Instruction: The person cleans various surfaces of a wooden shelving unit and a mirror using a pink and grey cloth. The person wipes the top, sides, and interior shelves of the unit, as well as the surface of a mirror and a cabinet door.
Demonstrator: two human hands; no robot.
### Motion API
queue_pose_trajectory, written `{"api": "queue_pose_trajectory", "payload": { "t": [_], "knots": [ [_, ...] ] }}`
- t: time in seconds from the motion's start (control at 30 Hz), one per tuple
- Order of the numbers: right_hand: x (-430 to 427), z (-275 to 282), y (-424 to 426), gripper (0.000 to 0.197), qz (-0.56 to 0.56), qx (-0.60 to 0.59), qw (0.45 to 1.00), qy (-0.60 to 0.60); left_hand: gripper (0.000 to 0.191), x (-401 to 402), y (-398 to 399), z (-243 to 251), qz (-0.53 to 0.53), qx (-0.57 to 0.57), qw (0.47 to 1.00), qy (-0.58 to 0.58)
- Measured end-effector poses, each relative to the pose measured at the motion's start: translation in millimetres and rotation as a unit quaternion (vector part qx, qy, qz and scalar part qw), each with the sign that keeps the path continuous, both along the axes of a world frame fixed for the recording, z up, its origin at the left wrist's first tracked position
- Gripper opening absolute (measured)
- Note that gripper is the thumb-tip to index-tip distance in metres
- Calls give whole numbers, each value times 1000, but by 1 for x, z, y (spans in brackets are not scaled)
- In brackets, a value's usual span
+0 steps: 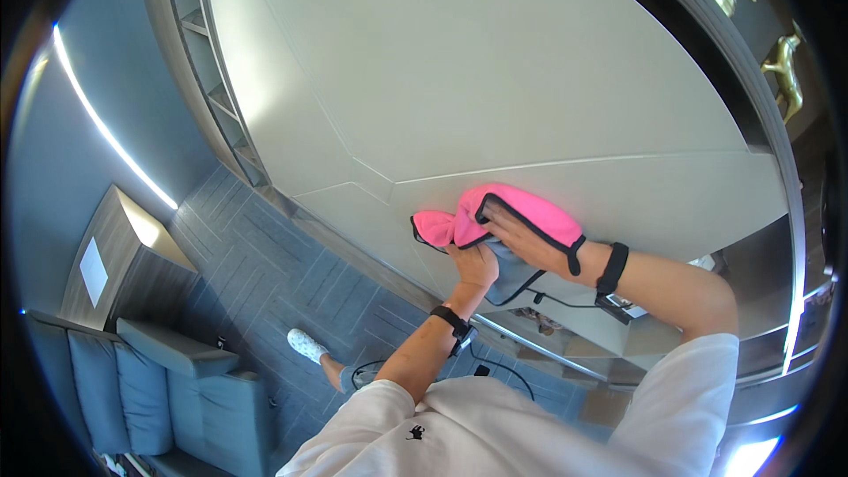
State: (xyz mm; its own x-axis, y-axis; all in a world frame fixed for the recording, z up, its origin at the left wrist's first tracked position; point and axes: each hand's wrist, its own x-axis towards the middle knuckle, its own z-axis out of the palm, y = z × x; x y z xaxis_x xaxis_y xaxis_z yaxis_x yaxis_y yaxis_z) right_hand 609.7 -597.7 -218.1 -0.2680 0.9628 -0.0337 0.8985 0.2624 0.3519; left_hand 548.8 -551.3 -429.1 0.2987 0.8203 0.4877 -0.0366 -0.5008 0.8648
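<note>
A pink cloth with black edging and a grey underside (523, 209) lies bunched against a pale cabinet panel (464, 79). My left hand (476, 266) grips its lower folds near the middle, with the fingertips hidden under the pink fabric. My right hand (527, 238) is on the cloth, a fold of it covering the back of the hand and part of the fingers. The grey part hangs down between both hands. Each wrist wears a black strap with a small device.
Open shelves (222, 101) run along the panel's left side. Gold deer figurines (788, 73) stand at the far right. Below are a metal rail (543, 348) and shelving. A blue-grey sofa (212, 404) and a wood-grain cabinet (126, 258) stand at lower left on patterned carpet (265, 271).
</note>
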Motion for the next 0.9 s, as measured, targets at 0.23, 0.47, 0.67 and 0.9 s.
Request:
{"api": "queue_pose_trajectory", "payload": {
  "t": [0.23,0.47,0.67,0.9],
  "knots": [
    [-5,164,24,67,59,265,963,-8,59,2,92,199,137,173,969,-108],
    [-37,259,-49,74,-167,352,867,-312,76,27,61,332,216,296,917,-157],
    [-7,130,-92,69,-49,235,971,-13,72,6,-52,135,57,134,988,-47],
    [6,-21,-155,37,-30,99,993,62,62,-25,-144,36,-82,-69,992,67]
  ]
}}
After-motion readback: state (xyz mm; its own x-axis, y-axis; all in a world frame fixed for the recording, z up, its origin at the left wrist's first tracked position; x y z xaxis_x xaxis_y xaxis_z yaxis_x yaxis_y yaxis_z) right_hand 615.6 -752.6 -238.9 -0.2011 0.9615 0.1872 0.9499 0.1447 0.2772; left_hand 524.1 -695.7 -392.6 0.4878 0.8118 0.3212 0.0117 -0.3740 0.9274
